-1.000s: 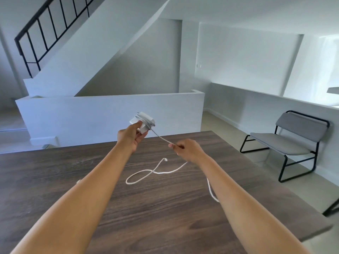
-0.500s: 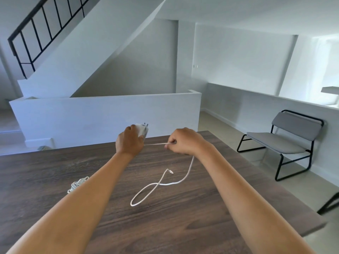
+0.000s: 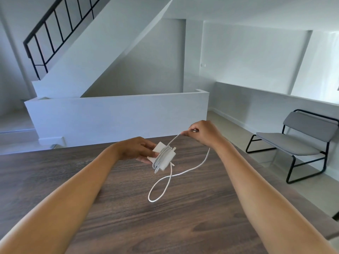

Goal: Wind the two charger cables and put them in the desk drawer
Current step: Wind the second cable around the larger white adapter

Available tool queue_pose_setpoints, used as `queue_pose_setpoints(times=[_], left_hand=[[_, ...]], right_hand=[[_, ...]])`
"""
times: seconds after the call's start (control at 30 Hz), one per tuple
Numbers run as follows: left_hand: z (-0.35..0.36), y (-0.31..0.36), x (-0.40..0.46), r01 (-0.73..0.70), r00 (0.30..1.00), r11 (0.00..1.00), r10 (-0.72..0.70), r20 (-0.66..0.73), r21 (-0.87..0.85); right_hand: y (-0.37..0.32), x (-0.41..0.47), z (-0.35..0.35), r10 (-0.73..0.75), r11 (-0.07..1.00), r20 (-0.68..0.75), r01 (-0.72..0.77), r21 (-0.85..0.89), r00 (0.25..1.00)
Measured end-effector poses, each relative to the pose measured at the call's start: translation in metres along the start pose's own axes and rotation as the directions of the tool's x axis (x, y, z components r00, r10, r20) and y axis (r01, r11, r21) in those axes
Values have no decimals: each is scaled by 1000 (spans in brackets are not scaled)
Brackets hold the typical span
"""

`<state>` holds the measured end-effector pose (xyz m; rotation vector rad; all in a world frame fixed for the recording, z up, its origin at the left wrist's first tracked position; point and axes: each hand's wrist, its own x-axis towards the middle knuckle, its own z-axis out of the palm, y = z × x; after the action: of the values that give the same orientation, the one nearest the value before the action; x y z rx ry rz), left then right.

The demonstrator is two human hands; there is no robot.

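- My left hand (image 3: 136, 150) holds the white charger brick (image 3: 160, 156) by its near end, thumb on top and fingertips under it, so the wrapped part sticks out clear beyond my fingers, raised above the dark wooden desk (image 3: 128, 217).
- My right hand (image 3: 203, 133) pinches the white cable (image 3: 190, 169) between thumb and forefinger, up and away from the brick, on the far side of it.
- From that pinch one run of cable slopes down to the top of the wound turns; the rest drops below my right wrist, sweeps under the brick and makes one loose loop whose low end seems to lie on or just over the desk.
- To wind well, I judge I should keep that sloping run lightly taut, carry my right hand round the brick, and lay each turn beside the last instead of piling them.
- I should let cable slide through the pinch as the loop shortens, so it does not kink or twist.
- The loop crosses itself below the brick; I would watch that it feeds out open and does not draw into a knot.
- The brick's long axis runs from my left fingers out and away toward the right, slightly down at the free end.
- The turns go across that axis, and a small plug tip (image 3: 174, 148) pokes out at the far side of them.
- No drawer shows here, and I cannot see a second cable.
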<state>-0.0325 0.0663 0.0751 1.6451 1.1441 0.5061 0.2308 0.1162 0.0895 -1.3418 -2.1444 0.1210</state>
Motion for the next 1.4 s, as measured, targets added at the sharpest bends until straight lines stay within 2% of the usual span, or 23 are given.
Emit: queue_pose_setpoints(times=[0.07, 0.13, 0.27, 0.43, 0.57, 0.67, 0.83, 0.97, 1.2, 1.33, 1.4], left_hand=[[-2, -1, -3, -8, 999, 985, 15, 41, -174], [-3, -3, -2, -71, 997, 937, 70, -13, -342], [-2, 5, -1, -191, 982, 770, 147, -122, -609], [10, 22, 3, -287, 956, 602, 131, -262, -745], [19, 26, 14, -350, 925, 443, 25, -379, -825], [20, 29, 22, -423, 882, 374, -41, -470, -826], [23, 33, 35, -466, 831, 363, -135, -540, -807], [23, 38, 42, -499, 781, 357, -209, -588, -789], [25, 42, 50, -476, 714, 479, -279, -642, -737], [30, 40, 55, -464, 594, 588, -349, -725, -663], [33, 38, 58, -460, 541, 622, -370, -755, -634]], right_hand=[[3, -4, 3, 8, 1000, 20, -7, -14, 1000], [4, -8, 9, 12, 998, 29, -11, -54, 1000], [6, -14, 23, 96, 986, 88, -82, -149, 992], [-1, -21, 42, 108, 992, 76, -103, -67, 991], [-12, -27, 49, 110, 994, 47, -112, 23, 993], [-15, -31, 56, 93, 996, 72, -93, 2, 993], [-20, -34, 63, 130, 988, 223, -107, -112, 966], [-18, -37, 67, 172, 978, 287, -127, -167, 942], [-16, -41, 66, 247, 964, 292, -202, -174, 924], [-25, -41, 57, 275, 951, 375, -194, -239, 885], [-29, -42, 53, 258, 965, 423, -211, -157, 869]])
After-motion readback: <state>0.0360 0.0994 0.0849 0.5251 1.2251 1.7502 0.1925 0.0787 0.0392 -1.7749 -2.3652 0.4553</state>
